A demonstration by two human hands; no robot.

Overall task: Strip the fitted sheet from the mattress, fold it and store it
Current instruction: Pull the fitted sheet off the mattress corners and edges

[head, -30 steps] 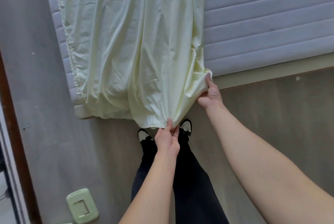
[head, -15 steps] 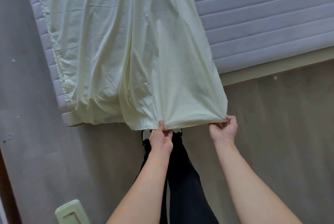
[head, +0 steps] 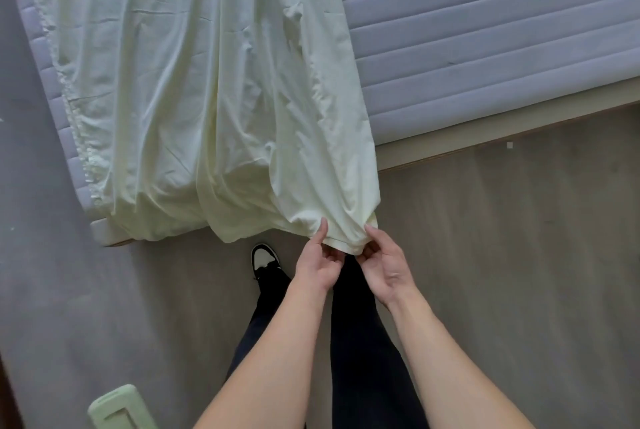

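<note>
Fitted sheet [head: 194, 92] off mattress [head: 485, 40], lying part-folded on bed, end overhanging. Left hand [head: 320, 264] & right hand [head: 382, 264] both pinch hem together. Folding incomplete; storage not yet done.

Soft, even, fairly dim light, faint shadows, slight overall blur, and wide-angle bending toward the edges

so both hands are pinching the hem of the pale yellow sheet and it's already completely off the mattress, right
Not quite. Both the left hand and right hand do pinch the hem of the pale yellow sheet, but the head view shows most of it still lying on the mattress; only the near end hangs off.
</note>
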